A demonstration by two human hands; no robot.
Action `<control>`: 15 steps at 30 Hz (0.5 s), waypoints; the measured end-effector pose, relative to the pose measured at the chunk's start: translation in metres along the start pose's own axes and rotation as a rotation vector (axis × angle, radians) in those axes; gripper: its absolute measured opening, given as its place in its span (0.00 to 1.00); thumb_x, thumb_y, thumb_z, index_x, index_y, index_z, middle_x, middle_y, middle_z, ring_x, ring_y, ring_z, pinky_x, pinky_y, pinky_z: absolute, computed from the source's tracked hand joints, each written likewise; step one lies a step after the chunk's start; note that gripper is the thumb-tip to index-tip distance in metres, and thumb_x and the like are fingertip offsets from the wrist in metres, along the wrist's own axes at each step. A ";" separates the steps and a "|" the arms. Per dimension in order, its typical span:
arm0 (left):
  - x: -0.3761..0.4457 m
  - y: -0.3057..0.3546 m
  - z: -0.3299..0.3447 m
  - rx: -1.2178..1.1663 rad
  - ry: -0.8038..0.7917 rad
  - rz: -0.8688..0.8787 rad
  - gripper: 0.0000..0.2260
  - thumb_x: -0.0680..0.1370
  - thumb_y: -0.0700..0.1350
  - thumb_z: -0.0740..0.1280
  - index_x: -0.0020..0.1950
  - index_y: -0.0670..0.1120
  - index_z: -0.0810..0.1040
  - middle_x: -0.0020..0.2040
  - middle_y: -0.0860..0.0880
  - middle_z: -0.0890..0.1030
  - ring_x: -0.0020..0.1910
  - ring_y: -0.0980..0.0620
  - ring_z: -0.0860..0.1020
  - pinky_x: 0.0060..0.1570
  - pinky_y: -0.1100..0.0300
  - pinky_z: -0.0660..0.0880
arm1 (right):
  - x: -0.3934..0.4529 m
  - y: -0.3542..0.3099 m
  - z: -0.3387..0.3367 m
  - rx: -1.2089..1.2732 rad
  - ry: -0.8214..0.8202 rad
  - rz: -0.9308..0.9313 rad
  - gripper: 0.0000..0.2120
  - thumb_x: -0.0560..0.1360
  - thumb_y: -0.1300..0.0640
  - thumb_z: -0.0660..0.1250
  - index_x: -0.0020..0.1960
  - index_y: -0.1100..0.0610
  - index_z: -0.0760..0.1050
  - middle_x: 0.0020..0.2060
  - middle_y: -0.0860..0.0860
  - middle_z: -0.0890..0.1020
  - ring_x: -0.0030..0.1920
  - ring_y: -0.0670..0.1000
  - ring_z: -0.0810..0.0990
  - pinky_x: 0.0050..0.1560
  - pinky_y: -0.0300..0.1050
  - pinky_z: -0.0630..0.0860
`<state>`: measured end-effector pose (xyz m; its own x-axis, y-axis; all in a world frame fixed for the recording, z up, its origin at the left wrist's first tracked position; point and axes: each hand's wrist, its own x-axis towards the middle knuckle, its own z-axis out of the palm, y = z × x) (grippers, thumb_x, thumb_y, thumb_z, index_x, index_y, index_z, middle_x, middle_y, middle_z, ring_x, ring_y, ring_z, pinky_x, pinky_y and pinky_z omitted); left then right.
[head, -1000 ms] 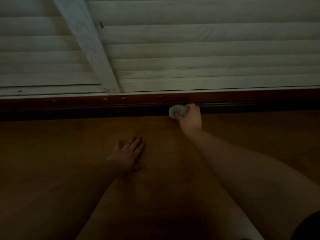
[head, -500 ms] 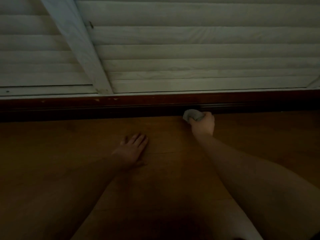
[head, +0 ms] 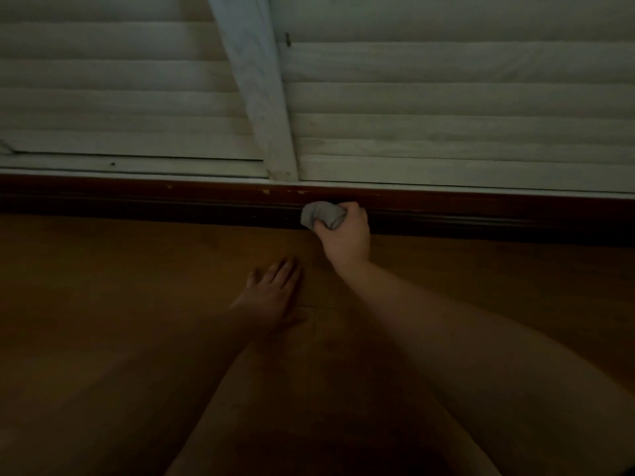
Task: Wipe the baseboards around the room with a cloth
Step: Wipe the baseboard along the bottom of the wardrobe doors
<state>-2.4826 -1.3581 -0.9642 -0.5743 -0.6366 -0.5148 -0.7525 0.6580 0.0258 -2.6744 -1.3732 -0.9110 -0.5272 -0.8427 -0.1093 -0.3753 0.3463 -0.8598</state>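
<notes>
A dark reddish-brown baseboard (head: 137,201) runs left to right across the dim room, under white slatted shutters. My right hand (head: 345,233) grips a bunched grey cloth (head: 321,214) and holds it against the baseboard, just below the white upright post. My left hand (head: 271,293) rests flat on the wooden floor, fingers straight, a little in front of the baseboard and left of my right arm.
White slatted shutters (head: 446,97) with a slanting white post (head: 261,97) fill the wall above the baseboard. Brown wooden floor (head: 103,304) spreads out in front. Small chipped spots mark the baseboard's top edge near the post. My bare knees or legs fill the bottom of the view.
The cloth and my right hand slid right along the baseboard and are now back left, under the post. The view has shifted left. My left hand stays flat on the floor.
</notes>
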 end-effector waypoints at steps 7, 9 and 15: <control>-0.033 -0.035 0.008 -0.072 0.046 -0.170 0.43 0.76 0.72 0.51 0.82 0.49 0.39 0.82 0.50 0.40 0.80 0.47 0.41 0.74 0.37 0.52 | -0.018 -0.032 0.054 0.016 -0.064 -0.045 0.21 0.71 0.51 0.74 0.59 0.56 0.72 0.55 0.53 0.75 0.53 0.52 0.77 0.49 0.45 0.74; -0.042 -0.039 0.010 -0.110 0.034 -0.204 0.43 0.77 0.72 0.51 0.82 0.49 0.39 0.82 0.49 0.40 0.80 0.47 0.40 0.75 0.37 0.51 | -0.020 -0.043 0.066 0.021 -0.084 -0.047 0.20 0.71 0.51 0.74 0.58 0.55 0.71 0.55 0.52 0.75 0.52 0.52 0.77 0.46 0.43 0.72; -0.060 -0.048 0.019 -0.095 -0.002 -0.213 0.42 0.77 0.71 0.51 0.82 0.49 0.39 0.82 0.49 0.38 0.80 0.48 0.39 0.76 0.38 0.50 | -0.009 -0.068 0.080 0.015 -0.076 0.057 0.21 0.73 0.50 0.73 0.59 0.58 0.71 0.56 0.55 0.77 0.54 0.55 0.78 0.49 0.49 0.78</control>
<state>-2.4062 -1.3440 -0.9505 -0.3989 -0.7559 -0.5191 -0.8835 0.4684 -0.0031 -2.5831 -1.4219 -0.8909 -0.4875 -0.8511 -0.1951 -0.3351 0.3887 -0.8582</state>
